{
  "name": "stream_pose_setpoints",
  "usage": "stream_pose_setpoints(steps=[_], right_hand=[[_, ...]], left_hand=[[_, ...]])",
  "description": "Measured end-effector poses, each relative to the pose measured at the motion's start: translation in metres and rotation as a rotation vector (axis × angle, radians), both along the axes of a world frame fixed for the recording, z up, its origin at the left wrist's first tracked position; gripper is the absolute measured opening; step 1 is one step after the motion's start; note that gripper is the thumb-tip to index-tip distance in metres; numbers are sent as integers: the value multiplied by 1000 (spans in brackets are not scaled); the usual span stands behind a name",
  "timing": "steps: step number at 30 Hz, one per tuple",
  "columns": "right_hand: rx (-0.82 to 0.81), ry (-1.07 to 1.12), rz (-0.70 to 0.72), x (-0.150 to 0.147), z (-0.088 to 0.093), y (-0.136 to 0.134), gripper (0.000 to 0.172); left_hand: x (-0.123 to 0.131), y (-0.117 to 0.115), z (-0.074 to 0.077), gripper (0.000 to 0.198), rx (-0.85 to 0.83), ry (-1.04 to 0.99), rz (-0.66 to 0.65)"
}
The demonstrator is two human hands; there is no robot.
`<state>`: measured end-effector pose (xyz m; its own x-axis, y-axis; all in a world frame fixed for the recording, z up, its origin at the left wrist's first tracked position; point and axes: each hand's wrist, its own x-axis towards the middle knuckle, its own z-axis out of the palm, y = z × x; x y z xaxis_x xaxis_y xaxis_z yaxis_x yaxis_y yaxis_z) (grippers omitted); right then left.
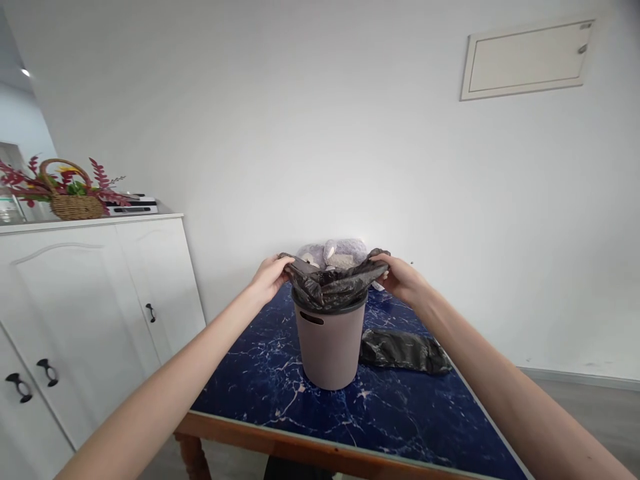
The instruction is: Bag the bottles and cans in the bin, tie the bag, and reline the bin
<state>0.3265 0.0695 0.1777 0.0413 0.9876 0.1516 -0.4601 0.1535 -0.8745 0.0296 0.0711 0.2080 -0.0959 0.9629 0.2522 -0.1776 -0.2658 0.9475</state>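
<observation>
A grey-brown bin (331,347) stands upright on the blue marbled table (260,373). A black plastic bag (333,288) sits in the bin's mouth, its loose edge raised above the rim. My left hand (271,275) pinches the bag's edge on the left, and my right hand (400,277) grips the edge on the right. Between them the bag's opening is spread wide. To the right of the bin lies a folded black plastic bundle (405,351), touched by neither hand.
Behind the bin, fluffy grey-lilac items (350,250) rest near the wall. A white cabinet (95,280) on the left carries a wicker basket (77,206) of red foliage. A chair or stool partly shows below the table's front edge.
</observation>
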Motion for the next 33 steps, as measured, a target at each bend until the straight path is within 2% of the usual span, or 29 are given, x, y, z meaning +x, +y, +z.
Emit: stream_pose_setpoints(steps=[15,27,33], right_hand=[[11,259,-40,3,47,20,23],[145,364,-34,-11,62,23,28],[192,399,-26,-23,78,27,27]], left_hand=[[23,14,34,19,98,-139,102],[37,2,48,25,191,-161,67],[48,7,59,24,204,-163,85]])
